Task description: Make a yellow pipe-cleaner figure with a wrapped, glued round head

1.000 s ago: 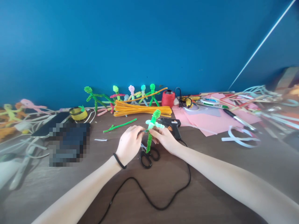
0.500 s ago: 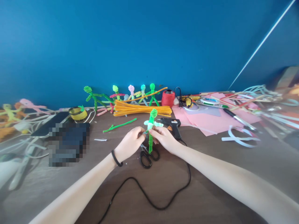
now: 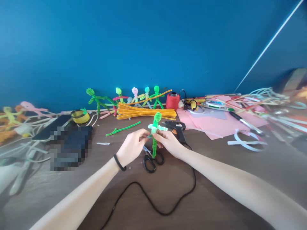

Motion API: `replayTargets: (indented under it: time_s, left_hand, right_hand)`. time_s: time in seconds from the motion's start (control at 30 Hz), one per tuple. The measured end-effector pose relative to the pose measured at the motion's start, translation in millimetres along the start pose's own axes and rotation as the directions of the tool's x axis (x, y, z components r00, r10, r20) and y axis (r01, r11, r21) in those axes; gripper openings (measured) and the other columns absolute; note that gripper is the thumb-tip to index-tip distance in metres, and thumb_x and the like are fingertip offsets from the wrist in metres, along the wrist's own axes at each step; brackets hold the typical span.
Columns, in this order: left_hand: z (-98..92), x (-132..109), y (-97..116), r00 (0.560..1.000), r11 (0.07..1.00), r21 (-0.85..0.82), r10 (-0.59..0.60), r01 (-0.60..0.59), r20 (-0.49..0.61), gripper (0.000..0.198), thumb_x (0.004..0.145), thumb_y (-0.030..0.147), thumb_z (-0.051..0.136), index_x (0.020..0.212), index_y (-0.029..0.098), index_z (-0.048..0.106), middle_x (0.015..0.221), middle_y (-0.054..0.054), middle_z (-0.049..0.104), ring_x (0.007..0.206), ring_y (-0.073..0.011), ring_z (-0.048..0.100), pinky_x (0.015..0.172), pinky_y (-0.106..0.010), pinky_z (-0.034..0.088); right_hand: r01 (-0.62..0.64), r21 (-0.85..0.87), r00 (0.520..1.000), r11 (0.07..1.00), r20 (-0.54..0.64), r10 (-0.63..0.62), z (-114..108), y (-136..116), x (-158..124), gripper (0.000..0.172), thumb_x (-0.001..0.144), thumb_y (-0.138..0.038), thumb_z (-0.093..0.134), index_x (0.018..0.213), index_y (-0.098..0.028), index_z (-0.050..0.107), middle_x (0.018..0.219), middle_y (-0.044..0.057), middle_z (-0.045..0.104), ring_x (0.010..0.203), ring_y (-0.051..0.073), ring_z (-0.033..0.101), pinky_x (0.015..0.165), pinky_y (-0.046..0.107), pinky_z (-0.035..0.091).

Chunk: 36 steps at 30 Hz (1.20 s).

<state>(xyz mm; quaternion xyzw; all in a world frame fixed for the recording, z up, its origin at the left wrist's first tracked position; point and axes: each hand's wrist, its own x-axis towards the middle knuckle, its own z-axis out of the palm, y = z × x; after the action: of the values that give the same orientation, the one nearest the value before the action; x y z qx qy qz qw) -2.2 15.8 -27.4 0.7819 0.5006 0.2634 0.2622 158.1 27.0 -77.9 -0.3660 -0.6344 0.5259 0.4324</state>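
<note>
Both hands hold a small green pipe-cleaner figure (image 3: 155, 131) upright over the brown table (image 3: 216, 179). It has a green coiled head, pale mint arms and a green leg hanging down. My left hand (image 3: 131, 147), with a black band on the wrist, pinches the figure's middle from the left. My right hand (image 3: 168, 142) pinches it from the right. Black scissors (image 3: 150, 161) lie on the table just below the figure.
A black glue gun (image 3: 177, 128) lies behind my right hand, its cord (image 3: 153, 204) looping toward me. Orange pipe cleaners (image 3: 144, 112), a loose green pipe cleaner (image 3: 122, 128), several finished figures (image 3: 134, 97), a red thread spool (image 3: 172, 101) and pink paper (image 3: 216, 123) crowd the back. Phones and cables lie left.
The figure has tilted from leaning right to nearly upright, and my left hand has shifted slightly along its middle. My right hand has hardly moved.
</note>
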Motion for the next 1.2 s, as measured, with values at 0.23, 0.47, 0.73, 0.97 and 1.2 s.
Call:
replayTargets:
  time_s: [0.23, 0.47, 0.73, 0.97, 1.2]
  left_hand:
    - [6.3, -1.7, -4.6, 0.999, 0.997, 0.071, 0.033, -0.031, -0.022, 0.022, 0.072, 0.016, 0.045, 0.094, 0.021, 0.044, 0.066, 0.003, 0.057, 0.053, -0.0115, 0.054, 0.054, -0.024, 0.041]
    - [10.2, -4.4, -3.9, 0.987, 0.946, 0.305, 0.139, -0.107, -0.085, 0.019, 0.069, 0.013, 0.048, 0.086, 0.021, 0.042, 0.082, -0.001, 0.061, 0.068, -0.0152, 0.059, 0.059, -0.025, 0.043]
    - [13.0, -3.5, -5.9, 0.984, 0.941, 0.338, 0.088, -0.031, -0.152, 0.012, 0.074, 0.014, 0.047, 0.085, 0.019, 0.046, 0.073, -0.002, 0.062, 0.062, -0.0164, 0.059, 0.058, -0.025, 0.043]
    - [7.1, -2.0, -1.6, 0.992, 0.960, 0.273, 0.084, -0.056, -0.093, 0.009, 0.076, 0.015, 0.046, 0.077, 0.019, 0.054, 0.074, -0.001, 0.063, 0.065, -0.0150, 0.058, 0.061, -0.024, 0.043]
    - [6.5, 0.0, -0.8, 0.998, 0.972, 0.230, 0.060, -0.056, -0.008, 0.011, 0.071, 0.011, 0.048, 0.080, 0.017, 0.053, 0.070, 0.000, 0.058, 0.061, -0.0131, 0.053, 0.058, -0.023, 0.041]
  right_hand:
    - [-0.002, 0.051, 1.000, 0.999, -0.010, 0.003, -0.4, 0.8, 1.4, 0.034, 0.080, -0.044, 0.048, 0.059, -0.017, 0.045, 0.045, -0.005, 0.042, 0.042, 0.007, 0.036, 0.046, 0.024, 0.027]
    - [-0.019, 0.076, 0.998, 0.997, 0.057, 0.015, 0.7, -2.4, -0.1, 0.031, 0.079, -0.044, 0.050, 0.065, -0.017, 0.050, 0.046, -0.005, 0.041, 0.044, 0.008, 0.036, 0.046, 0.024, 0.026]
    - [-0.016, 0.111, 0.998, 0.994, 0.064, 0.009, 1.4, -0.4, 0.1, 0.025, 0.079, -0.041, 0.051, 0.068, -0.018, 0.050, 0.047, -0.005, 0.040, 0.044, 0.008, 0.036, 0.045, 0.024, 0.025]
    - [-0.011, 0.085, 0.998, 0.996, 0.065, 0.005, 0.4, -1.6, -0.4, 0.030, 0.080, -0.041, 0.050, 0.063, -0.017, 0.047, 0.046, -0.005, 0.040, 0.043, 0.007, 0.035, 0.046, 0.024, 0.025]
    - [-0.028, 0.054, 0.998, 0.998, 0.062, 0.025, 0.4, -3.6, -0.1, 0.034, 0.079, -0.043, 0.050, 0.060, -0.016, 0.045, 0.044, -0.005, 0.040, 0.042, 0.006, 0.035, 0.046, 0.023, 0.025]
